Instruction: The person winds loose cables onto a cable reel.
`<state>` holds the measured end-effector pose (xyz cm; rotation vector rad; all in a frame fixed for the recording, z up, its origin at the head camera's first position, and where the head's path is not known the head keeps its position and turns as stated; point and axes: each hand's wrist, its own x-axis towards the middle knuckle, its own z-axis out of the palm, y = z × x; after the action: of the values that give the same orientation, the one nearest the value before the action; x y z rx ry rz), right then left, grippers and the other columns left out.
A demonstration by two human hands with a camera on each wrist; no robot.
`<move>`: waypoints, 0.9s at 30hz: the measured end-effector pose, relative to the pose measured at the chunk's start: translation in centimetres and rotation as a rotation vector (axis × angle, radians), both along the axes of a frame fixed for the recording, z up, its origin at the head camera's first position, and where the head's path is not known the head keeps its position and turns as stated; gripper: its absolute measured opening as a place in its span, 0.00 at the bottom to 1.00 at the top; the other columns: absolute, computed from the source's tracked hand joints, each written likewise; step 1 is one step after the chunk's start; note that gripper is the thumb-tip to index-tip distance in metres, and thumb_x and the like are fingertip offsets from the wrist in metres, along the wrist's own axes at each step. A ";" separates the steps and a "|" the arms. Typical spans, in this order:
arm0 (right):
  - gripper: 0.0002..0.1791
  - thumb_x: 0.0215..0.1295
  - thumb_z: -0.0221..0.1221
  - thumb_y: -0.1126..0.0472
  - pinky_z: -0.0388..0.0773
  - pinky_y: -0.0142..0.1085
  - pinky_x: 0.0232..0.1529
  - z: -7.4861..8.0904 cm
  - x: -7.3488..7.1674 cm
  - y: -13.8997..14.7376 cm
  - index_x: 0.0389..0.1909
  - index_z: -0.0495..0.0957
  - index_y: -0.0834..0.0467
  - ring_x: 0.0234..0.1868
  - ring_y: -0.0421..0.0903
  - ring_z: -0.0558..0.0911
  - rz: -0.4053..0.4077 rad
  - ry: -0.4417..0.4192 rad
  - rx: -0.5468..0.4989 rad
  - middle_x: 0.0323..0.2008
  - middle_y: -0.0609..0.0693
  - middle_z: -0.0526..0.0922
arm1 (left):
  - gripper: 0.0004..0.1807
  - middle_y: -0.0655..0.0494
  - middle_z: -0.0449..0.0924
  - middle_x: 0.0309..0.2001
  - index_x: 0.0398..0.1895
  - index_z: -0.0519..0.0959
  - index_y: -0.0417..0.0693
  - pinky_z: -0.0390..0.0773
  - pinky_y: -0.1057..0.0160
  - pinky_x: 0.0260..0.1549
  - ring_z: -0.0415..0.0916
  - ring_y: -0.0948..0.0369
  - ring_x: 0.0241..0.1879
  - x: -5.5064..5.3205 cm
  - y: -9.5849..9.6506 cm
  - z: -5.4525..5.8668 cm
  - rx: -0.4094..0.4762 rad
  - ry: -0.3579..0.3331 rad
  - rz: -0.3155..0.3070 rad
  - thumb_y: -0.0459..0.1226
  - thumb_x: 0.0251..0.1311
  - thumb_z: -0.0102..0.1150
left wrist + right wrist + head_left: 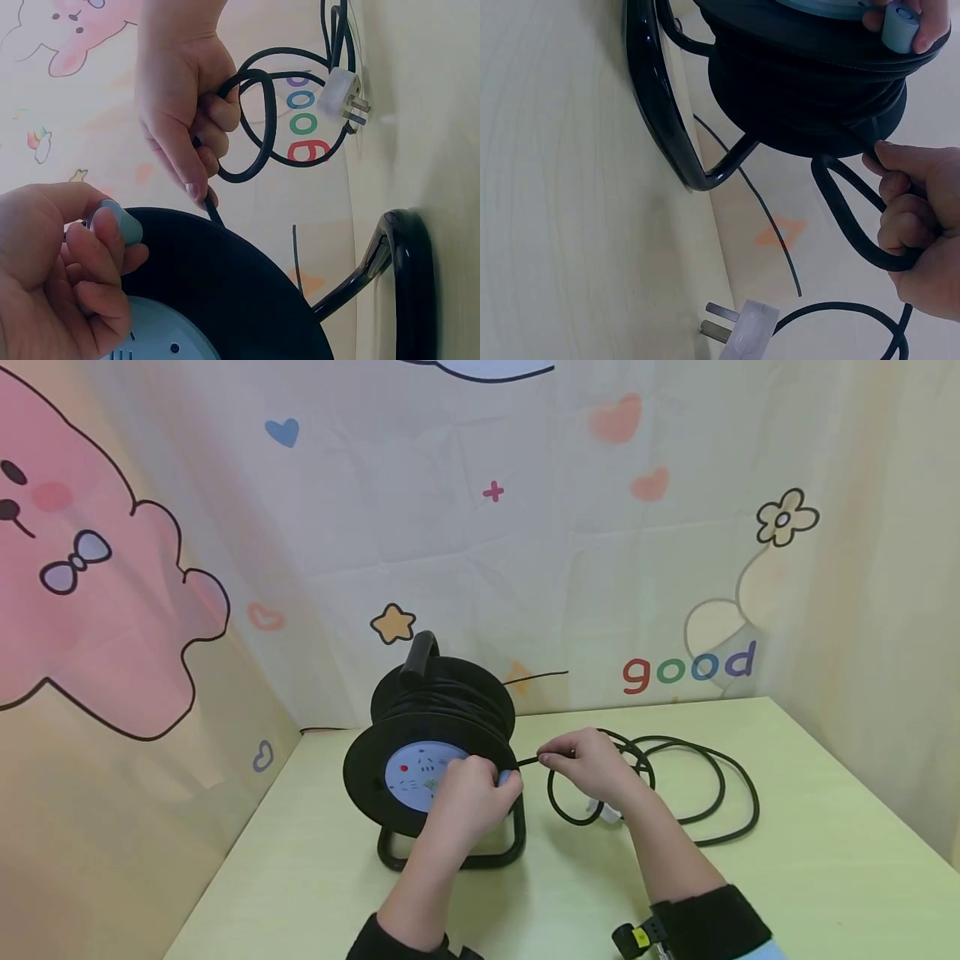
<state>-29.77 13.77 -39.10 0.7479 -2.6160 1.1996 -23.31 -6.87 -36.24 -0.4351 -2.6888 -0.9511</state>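
Observation:
A black cable reel point(431, 718) with a pale blue socket panel point(412, 772) stands on a tubular frame on the table. My left hand point(472, 797) grips the small light-blue knob point(124, 223) at the rim of the reel's front disc. Just right of the reel, my right hand point(592, 764) pinches the black cable point(855, 139) where it leaves the drum, and a loop of it passes through the curled fingers. Several turns of cable are wound on the drum. A white plug point(341, 94) hangs at the cable's end.
Loose cable loops point(738, 777) spread over the right side of the pale table point(825, 877). A printed cloth point(450, 527) stands behind the table's back edge. The reel's black foot frame point(491, 860) rests on the tabletop. A thin dark line point(536, 677) shows behind the reel.

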 end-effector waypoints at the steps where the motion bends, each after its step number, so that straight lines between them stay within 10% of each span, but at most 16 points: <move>1: 0.08 0.64 0.61 0.60 0.76 0.48 0.47 0.0 0.0 0.0 0.42 0.85 0.55 0.45 0.41 0.79 0.001 -0.001 -0.001 0.39 0.44 0.85 | 0.27 0.65 0.52 0.05 0.03 0.60 0.50 0.51 0.68 0.06 0.52 0.66 0.05 0.0 0.0 0.0 -0.004 0.004 0.002 0.44 0.58 0.54; 10: 0.08 0.61 0.62 0.59 0.78 0.44 0.39 0.3 0.5 0.1 0.39 0.84 0.57 0.36 0.40 0.80 -0.011 -0.073 0.020 0.34 0.44 0.84 | 0.26 0.64 0.50 0.07 0.04 0.59 0.51 0.50 0.68 0.07 0.50 0.66 0.06 0.4 0.0 0.3 0.006 -0.025 0.010 0.43 0.57 0.54; 16: 0.14 0.58 0.62 0.64 0.67 0.34 0.16 1.1 0.7 1.6 0.45 0.76 0.60 0.13 0.42 0.66 -0.001 -0.316 -0.120 0.20 0.48 0.74 | 0.26 0.64 0.50 0.06 0.03 0.59 0.51 0.51 0.68 0.06 0.51 0.65 0.06 0.6 0.0 0.4 0.005 -0.034 0.015 0.43 0.57 0.55; 21: 0.23 0.56 0.62 0.69 0.62 0.32 0.15 1.7 0.4 3.9 0.52 0.66 0.62 0.14 0.43 0.61 0.070 -0.451 -0.268 0.21 0.50 0.66 | 0.26 0.64 0.49 0.06 0.03 0.57 0.51 0.50 0.69 0.07 0.50 0.66 0.06 0.4 0.0 0.4 0.007 -0.023 0.014 0.42 0.56 0.54; 27: 0.24 0.55 0.64 0.68 0.61 0.32 0.17 3.0 0.2 7.5 0.50 0.64 0.60 0.17 0.42 0.60 -0.011 -0.404 -0.189 0.20 0.48 0.64 | 0.27 0.64 0.49 0.06 0.03 0.57 0.51 0.49 0.69 0.07 0.48 0.66 0.06 0.4 0.0 0.3 0.013 -0.039 0.015 0.42 0.56 0.54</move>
<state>-29.53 21.30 -36.08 0.4970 -2.7449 1.7221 -22.88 -6.87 -35.96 -0.3970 -2.7146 -0.9822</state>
